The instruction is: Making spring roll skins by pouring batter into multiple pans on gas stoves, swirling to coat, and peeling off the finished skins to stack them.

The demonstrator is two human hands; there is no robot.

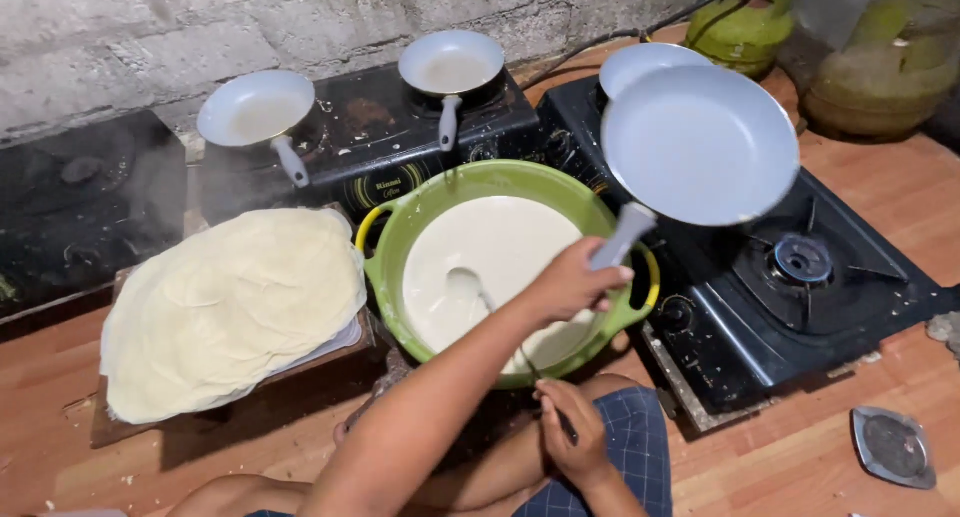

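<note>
The left hand (570, 282) holds a round white pan (700, 142) up at two o'clock. The right hand (570, 432) grips a ladle (466, 282) in the green bowl of batter (440, 192). Many thin crepes (230, 307) are stacked at nine o'clock; lots of batter remains.

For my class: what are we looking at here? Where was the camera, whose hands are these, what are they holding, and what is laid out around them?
The camera sits on a person's head, looking down at their own bare hands. The left hand lifts a white frying pan by its handle above a black gas stove. The right hand holds a ladle dipped into a green basin of pale batter. To the left lies a stack of thin crepes. Two more pans sit on a second stove.
</note>
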